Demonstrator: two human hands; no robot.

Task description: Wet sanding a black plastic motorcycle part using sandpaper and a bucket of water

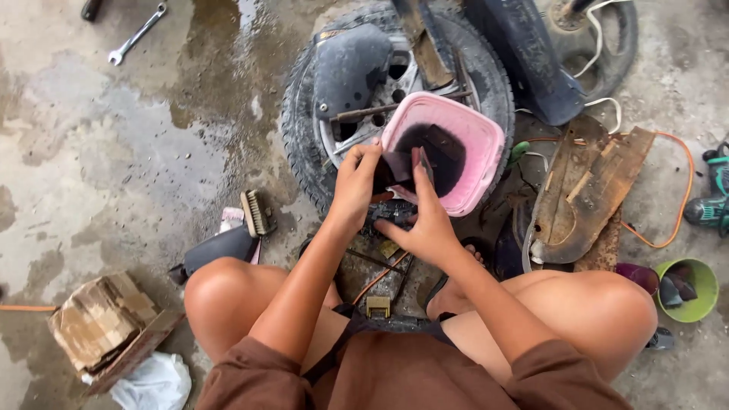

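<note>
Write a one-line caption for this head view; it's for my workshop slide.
Squatting on wet concrete, left hand and right hand hold a small dark part over a pink tub resting on a tyre.

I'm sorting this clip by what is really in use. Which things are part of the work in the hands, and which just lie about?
In use:
left hand
right hand
small dark part, held by both hands
pink tub with dark liquid, just behind

Lying about:
wrench
brush
cardboard box
green bowl
power drill
tyre
</note>
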